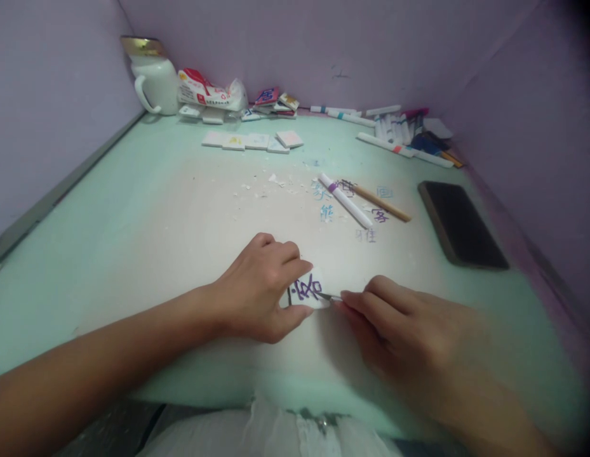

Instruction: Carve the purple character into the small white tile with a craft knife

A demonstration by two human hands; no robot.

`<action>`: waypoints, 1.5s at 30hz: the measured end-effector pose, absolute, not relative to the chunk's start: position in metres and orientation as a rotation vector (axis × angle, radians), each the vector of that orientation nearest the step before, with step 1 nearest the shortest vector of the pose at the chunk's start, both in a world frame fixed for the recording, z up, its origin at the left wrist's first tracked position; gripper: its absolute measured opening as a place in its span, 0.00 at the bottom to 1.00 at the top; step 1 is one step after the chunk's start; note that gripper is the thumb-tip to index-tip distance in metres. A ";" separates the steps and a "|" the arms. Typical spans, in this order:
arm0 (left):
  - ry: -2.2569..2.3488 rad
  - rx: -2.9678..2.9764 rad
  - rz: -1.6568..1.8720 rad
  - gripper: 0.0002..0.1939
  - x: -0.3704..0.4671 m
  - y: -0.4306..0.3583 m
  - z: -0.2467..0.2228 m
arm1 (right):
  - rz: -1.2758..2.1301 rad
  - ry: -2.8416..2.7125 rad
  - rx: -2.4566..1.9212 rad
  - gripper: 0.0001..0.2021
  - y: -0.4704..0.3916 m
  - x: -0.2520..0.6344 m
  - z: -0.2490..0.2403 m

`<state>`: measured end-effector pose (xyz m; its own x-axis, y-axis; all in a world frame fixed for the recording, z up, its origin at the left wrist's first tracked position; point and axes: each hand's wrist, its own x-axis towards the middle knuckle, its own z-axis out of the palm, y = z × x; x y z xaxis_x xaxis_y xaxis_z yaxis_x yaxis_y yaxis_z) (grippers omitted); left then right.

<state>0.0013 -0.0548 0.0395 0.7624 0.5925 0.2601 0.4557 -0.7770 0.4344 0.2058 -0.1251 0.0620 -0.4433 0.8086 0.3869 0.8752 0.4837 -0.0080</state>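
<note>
A small white block with a purple written character lies on the table in front of me. My left hand grips it from the left, with the thumb on its near edge and the index finger on its far edge. In my right hand, closed in a pinch, is a carving knife with a thin pointed metal tip. That tip touches or hovers just over the purple character; I cannot tell which. The knife's handle is hidden inside the fingers.
Beyond my hands lie a purple-banded white marker, a wooden stick and pale crumbs. A phone rests at right. Along the back are white blocks, a mug, a tissue pack and several markers.
</note>
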 end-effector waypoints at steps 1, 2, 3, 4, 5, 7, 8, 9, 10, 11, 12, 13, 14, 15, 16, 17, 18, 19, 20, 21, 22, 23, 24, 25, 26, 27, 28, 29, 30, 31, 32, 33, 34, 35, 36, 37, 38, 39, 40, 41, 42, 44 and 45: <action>0.807 2.614 0.542 0.16 0.001 -0.055 0.040 | -0.229 -2.380 -1.418 0.12 -0.125 0.206 0.061; 0.808 2.615 0.529 0.16 0.001 -0.055 0.040 | -0.156 -2.350 -1.424 0.11 -0.124 0.208 0.061; 0.806 2.616 0.516 0.16 0.001 -0.055 0.040 | -0.052 -2.303 -1.425 0.10 -0.123 0.209 0.060; 0.802 2.615 0.521 0.16 0.001 -0.055 0.040 | 0.065 -2.240 -1.427 0.09 -0.122 0.211 0.060; 0.787 2.615 0.530 0.17 0.000 -0.054 0.040 | 0.175 -2.170 -1.427 0.08 -0.120 0.213 0.061; 0.733 2.620 0.569 0.21 -0.001 -0.053 0.039 | 0.317 -2.025 -1.444 0.06 -0.118 0.217 0.061; 0.706 2.626 0.591 0.24 -0.002 -0.052 0.039 | 0.346 -1.956 -1.466 0.05 -0.117 0.218 0.062; 0.682 2.636 0.621 0.26 -0.003 -0.051 0.038 | 0.353 -1.889 -1.495 0.05 -0.116 0.219 0.062; 0.669 2.646 0.650 0.28 -0.005 -0.050 0.038 | 0.356 -1.830 -1.523 0.05 -0.116 0.219 0.063; 0.669 2.654 0.681 0.29 -0.006 -0.050 0.037 | 0.362 -1.784 -1.539 0.05 -0.115 0.219 0.062; 0.679 2.656 0.714 0.29 -0.007 -0.049 0.037 | 0.373 -1.758 -1.542 0.05 -0.115 0.219 0.062; 0.695 2.651 0.744 0.29 -0.008 -0.049 0.037 | 0.385 -1.750 -1.532 0.05 -0.115 0.218 0.061; 0.714 2.640 0.772 0.27 -0.009 -0.049 0.037 | 0.393 -1.746 -1.520 0.05 -0.115 0.218 0.061; 0.733 2.627 0.776 0.25 -0.009 -0.050 0.038 | 0.398 -1.739 -1.504 0.05 -0.115 0.218 0.060; 0.756 2.613 0.762 0.23 -0.009 -0.051 0.038 | 0.405 -1.723 -1.504 0.05 -0.114 0.218 0.060; 0.777 2.601 0.735 0.22 -0.008 -0.053 0.039 | 0.410 -1.700 -1.516 0.06 -0.114 0.218 0.060; 0.798 2.594 0.691 0.22 -0.007 -0.055 0.040 | 0.414 -1.676 -1.534 0.06 -0.114 0.218 0.060; 0.816 2.593 0.641 0.24 -0.006 -0.057 0.040 | 0.419 -1.657 -1.550 0.06 -0.114 0.218 0.061; 0.826 2.600 0.593 0.26 -0.005 -0.058 0.041 | 0.424 -1.643 -1.564 0.06 -0.113 0.218 0.062; 0.832 2.611 0.563 0.27 -0.004 -0.060 0.041 | 0.430 -1.635 -1.576 0.06 -0.113 0.218 0.062; 0.831 2.624 0.550 0.27 -0.004 -0.061 0.041 | 0.430 -1.628 -1.581 0.06 -0.113 0.219 0.063; 0.824 2.637 0.546 0.26 -0.003 -0.061 0.040 | 0.426 -1.620 -1.585 0.06 -0.112 0.219 0.063; 0.820 2.644 0.553 0.25 -0.003 -0.061 0.040 | 0.424 -1.615 -1.586 0.06 -0.111 0.219 0.063; 0.817 2.646 0.562 0.25 -0.003 -0.061 0.040 | 0.421 -1.618 -1.580 0.06 -0.111 0.219 0.062; 0.816 2.643 0.565 0.24 -0.002 -0.061 0.040 | 0.417 -1.630 -1.568 0.06 -0.110 0.220 0.060; 0.819 2.640 0.563 0.24 -0.002 -0.061 0.039 | 0.410 -1.648 -1.551 0.06 -0.110 0.220 0.059; 0.830 2.640 0.561 0.24 -0.002 -0.061 0.039 | 0.400 -1.669 -1.537 0.06 -0.109 0.219 0.057; 0.853 2.643 0.565 0.24 -0.002 -0.060 0.039 | 0.389 -1.696 -1.523 0.05 -0.109 0.219 0.055; 0.884 2.654 0.576 0.24 -0.001 -0.060 0.038 | 0.374 -1.724 -1.510 0.05 -0.110 0.218 0.053; 0.922 2.671 0.588 0.25 -0.001 -0.060 0.038 | 0.361 -1.752 -1.505 0.05 -0.110 0.217 0.052; 0.963 2.690 0.600 0.26 -0.001 -0.060 0.037 | 0.360 -1.781 -1.500 0.04 -0.111 0.216 0.051; 1.000 2.709 0.606 0.28 0.000 -0.060 0.036 | 0.371 -1.808 -1.490 0.04 -0.112 0.214 0.050; 1.028 2.724 0.604 0.29 -0.001 -0.060 0.035 | 0.392 -1.831 -1.477 0.04 -0.113 0.213 0.049; 1.040 2.735 0.594 0.29 -0.001 -0.059 0.034 | 0.420 -1.848 -1.465 0.04 -0.114 0.212 0.048; 1.041 2.738 0.580 0.30 -0.002 -0.059 0.033 | 0.446 -1.863 -1.453 0.04 -0.114 0.211 0.047; 1.030 2.733 0.564 0.30 -0.003 -0.059 0.033 | 0.468 -1.875 -1.444 0.04 -0.115 0.210 0.046; 1.009 2.725 0.550 0.30 -0.004 -0.058 0.034 | 0.487 -1.888 -1.438 0.04 -0.115 0.210 0.045; 0.982 2.714 0.533 0.30 -0.005 -0.057 0.035 | 0.501 -1.902 -1.435 0.04 -0.115 0.210 0.044; 0.954 2.701 0.511 0.30 -0.006 -0.056 0.036 | 0.519 -1.913 -1.434 0.04 -0.114 0.210 0.043; 0.926 2.689 0.481 0.30 -0.006 -0.054 0.038 | 0.538 -1.921 -1.433 0.04 -0.114 0.210 0.042; 0.906 2.678 0.442 0.29 -0.007 -0.052 0.041 | 0.555 -1.928 -1.431 0.04 -0.113 0.210 0.042; 0.880 2.659 0.337 0.28 -0.006 -0.047 0.046 | 0.574 -1.948 -1.414 0.04 -0.111 0.210 0.041; 0.873 2.649 0.279 0.28 -0.006 -0.045 0.049 | 0.578 -1.954 -1.404 0.04 -0.110 0.210 0.042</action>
